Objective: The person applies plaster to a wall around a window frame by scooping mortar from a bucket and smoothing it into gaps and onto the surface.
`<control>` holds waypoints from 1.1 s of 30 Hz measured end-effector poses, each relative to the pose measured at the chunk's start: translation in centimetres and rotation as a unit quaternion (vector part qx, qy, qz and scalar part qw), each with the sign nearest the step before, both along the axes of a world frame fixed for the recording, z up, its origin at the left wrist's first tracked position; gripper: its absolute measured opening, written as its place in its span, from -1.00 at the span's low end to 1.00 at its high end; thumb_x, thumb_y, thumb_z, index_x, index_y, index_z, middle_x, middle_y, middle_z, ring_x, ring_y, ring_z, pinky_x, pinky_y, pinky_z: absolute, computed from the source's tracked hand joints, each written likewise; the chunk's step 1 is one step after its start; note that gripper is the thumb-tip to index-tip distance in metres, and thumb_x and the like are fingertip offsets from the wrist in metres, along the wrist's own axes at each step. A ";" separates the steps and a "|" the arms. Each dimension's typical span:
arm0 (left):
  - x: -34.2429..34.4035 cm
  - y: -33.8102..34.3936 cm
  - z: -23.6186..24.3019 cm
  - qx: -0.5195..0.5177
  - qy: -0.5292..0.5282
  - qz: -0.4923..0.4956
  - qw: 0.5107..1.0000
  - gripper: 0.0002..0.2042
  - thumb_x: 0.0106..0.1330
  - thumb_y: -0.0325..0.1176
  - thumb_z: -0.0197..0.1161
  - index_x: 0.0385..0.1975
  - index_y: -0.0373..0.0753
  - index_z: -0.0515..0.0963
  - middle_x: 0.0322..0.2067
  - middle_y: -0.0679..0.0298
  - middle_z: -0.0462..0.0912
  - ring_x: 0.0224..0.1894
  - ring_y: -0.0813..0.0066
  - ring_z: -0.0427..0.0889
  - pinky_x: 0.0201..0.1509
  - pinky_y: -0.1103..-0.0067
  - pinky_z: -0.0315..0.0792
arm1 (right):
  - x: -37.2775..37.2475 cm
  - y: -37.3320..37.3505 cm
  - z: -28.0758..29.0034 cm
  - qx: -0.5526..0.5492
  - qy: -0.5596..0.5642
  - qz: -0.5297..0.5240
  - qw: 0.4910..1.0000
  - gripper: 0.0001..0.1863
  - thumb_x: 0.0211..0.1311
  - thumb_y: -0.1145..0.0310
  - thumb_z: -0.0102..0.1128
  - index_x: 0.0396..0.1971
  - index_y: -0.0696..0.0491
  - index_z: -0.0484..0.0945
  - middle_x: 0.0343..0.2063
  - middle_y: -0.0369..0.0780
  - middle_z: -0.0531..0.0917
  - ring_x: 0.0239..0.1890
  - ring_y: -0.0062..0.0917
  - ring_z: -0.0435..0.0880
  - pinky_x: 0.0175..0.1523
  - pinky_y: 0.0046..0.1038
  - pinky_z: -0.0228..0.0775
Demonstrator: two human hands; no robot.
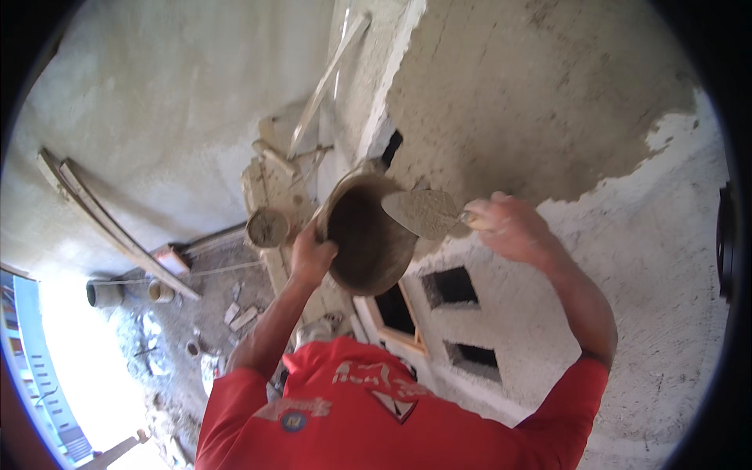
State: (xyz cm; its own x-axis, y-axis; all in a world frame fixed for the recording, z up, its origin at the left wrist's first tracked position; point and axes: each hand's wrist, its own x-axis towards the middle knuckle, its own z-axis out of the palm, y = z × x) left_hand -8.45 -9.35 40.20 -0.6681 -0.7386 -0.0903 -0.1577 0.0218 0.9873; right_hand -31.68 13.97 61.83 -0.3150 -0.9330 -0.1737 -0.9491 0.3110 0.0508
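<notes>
My left hand (312, 260) grips the rim of a mortar-stained bucket (395, 266), which is tilted so that its dark inside shows. How much mortar lies in it I cannot make out. In my right hand (513, 227) is the handle of a trowel (423, 213), its blade coated with grey mortar and held over the bucket's right rim. Just beyond the blade is the wall, where a broad patch of wet, darker plaster (540, 94) meets rough, pale wall (627, 258).
Below stands a plank platform (254, 188) with a smaller bucket (267, 227) on it. Long boards (117, 227) lean at the left wall. Square openings (452, 287) pierce the right wall. Rubble and buckets (104, 294) lie on the ground at lower left.
</notes>
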 end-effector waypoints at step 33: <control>-2.5 1.5 6.9 0.134 0.074 -0.036 0.988 -0.42 -0.03 -0.65 0.12 0.13 -0.36 0.49 -0.31 0.32 0.62 -0.37 0.57 0.54 -0.31 0.63 0.43 | 3.1 2.2 -6.3 -0.203 -0.199 -0.099 0.954 -0.49 0.11 0.29 0.34 0.11 0.02 0.53 -0.21 0.05 0.70 -0.13 -0.10 0.70 -0.02 -0.20 0.57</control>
State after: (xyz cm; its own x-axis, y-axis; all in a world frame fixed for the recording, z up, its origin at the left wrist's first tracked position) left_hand -10.94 -7.86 47.10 -0.7388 -0.6513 -0.1730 -0.0186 -0.2369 0.9714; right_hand -28.55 16.21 55.54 -0.4768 -0.8777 0.0473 -0.7888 0.4035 -0.4637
